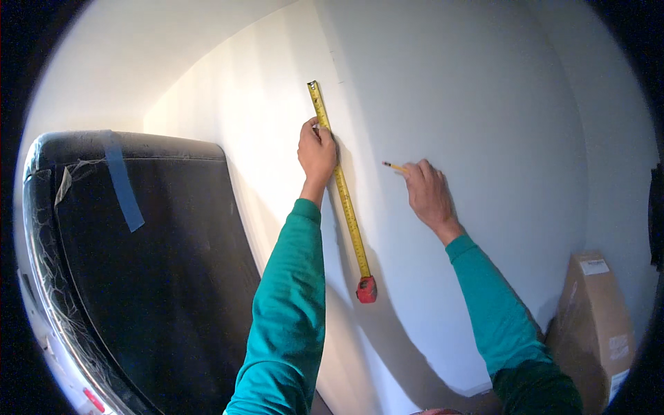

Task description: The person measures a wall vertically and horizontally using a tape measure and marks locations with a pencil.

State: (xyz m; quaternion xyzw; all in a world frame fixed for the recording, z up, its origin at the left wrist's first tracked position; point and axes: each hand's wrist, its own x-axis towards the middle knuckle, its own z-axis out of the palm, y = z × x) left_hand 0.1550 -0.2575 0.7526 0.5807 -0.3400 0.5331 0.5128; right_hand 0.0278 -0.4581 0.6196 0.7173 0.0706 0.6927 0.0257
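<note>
A yellow tape measure (351,220) is drawn out along a pale wall, its metal hook at the upper end and its red case hanging at the lower end. My left hand (317,153) pinches the blade a little below the hook, thumb and fingers closed on it. To the right, my right hand (429,194) is closed around a yellow pencil (397,167) near the wall. One dark-tipped end of the pencil sticks out to the left, apart from the tape; the rest is hidden in the fingers.
On the left stands a large black padded piece (159,277) with clear plastic wrap and a strip of blue tape (124,187). A tall cardboard box (588,318) leans at the lower right. Small faint marks show on the wall (443,83) above the tape.
</note>
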